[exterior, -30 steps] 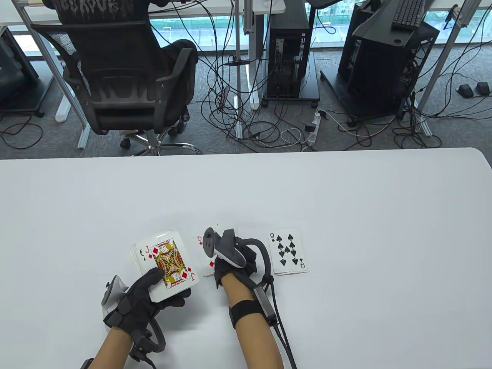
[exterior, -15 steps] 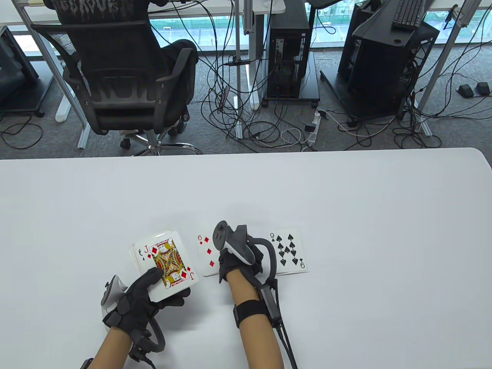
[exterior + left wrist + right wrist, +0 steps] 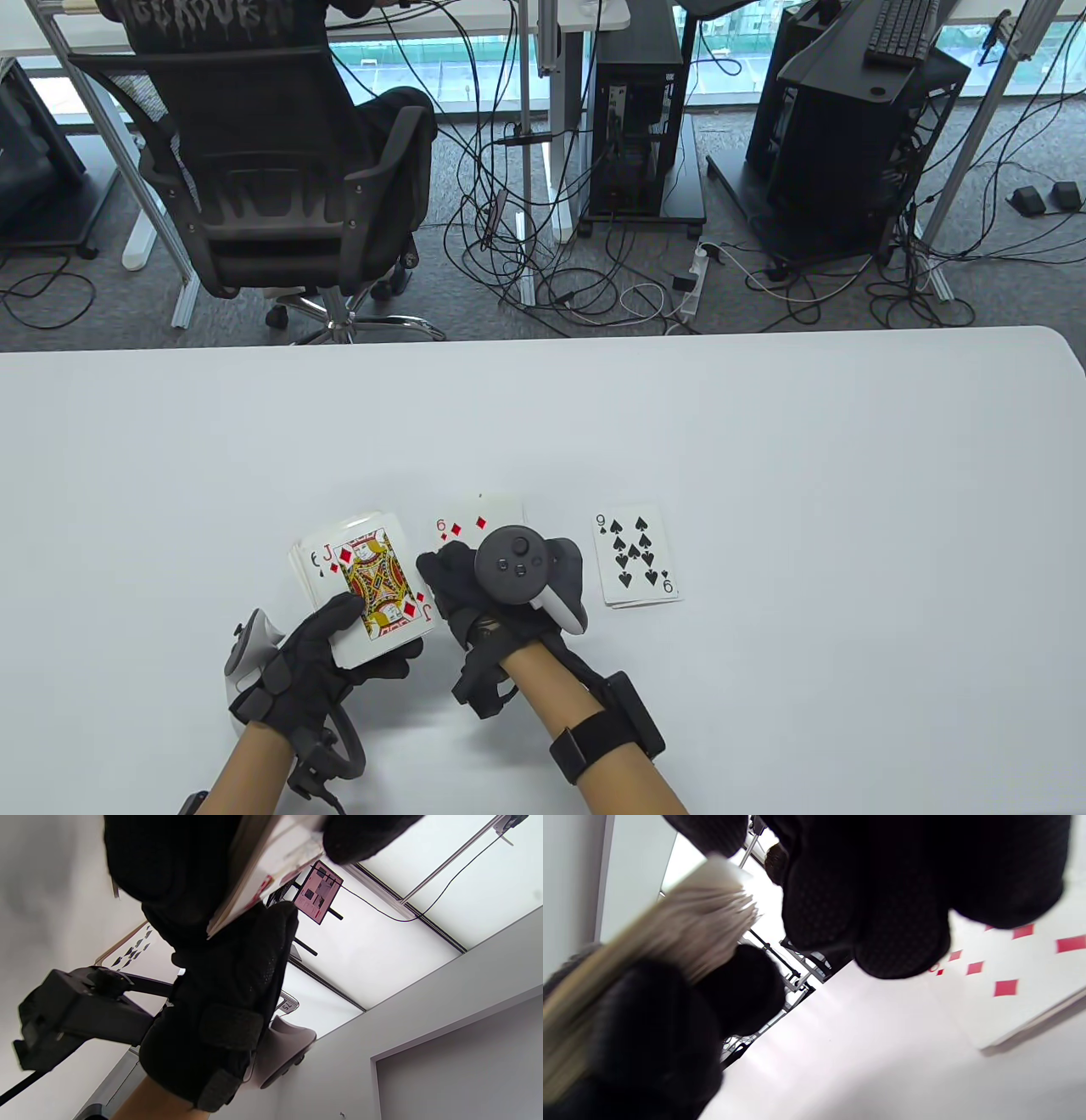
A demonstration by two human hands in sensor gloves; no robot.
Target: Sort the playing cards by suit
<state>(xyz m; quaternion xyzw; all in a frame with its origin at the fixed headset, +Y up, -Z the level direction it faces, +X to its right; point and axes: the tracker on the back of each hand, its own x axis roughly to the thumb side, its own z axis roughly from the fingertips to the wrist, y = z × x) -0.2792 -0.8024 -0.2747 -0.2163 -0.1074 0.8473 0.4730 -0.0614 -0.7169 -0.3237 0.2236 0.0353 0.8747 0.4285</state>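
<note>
Cards everywhere on the near part of the desk (image 3: 764, 424): the left hand (image 3: 318, 658) grips the deck (image 3: 365, 586) face up, thumb on the near-left edge, fingers curled underneath, jack of diamonds (image 3: 379, 586) on top. Just right of it lies the diamond pile (image 3: 475, 518) showing a six, and further right the spade pile (image 3: 638, 556) topped by a nine. The right hand (image 3: 475, 594) sits between deck and diamond pile, fingers loosely curled and holding nothing, fingertips beside the jack's right edge. That jack looks bound for the diamonds. A single card is thin, light and slick, likely to drag its neighbour along, so slide it off by the right edge and pinch the corner.
</note>
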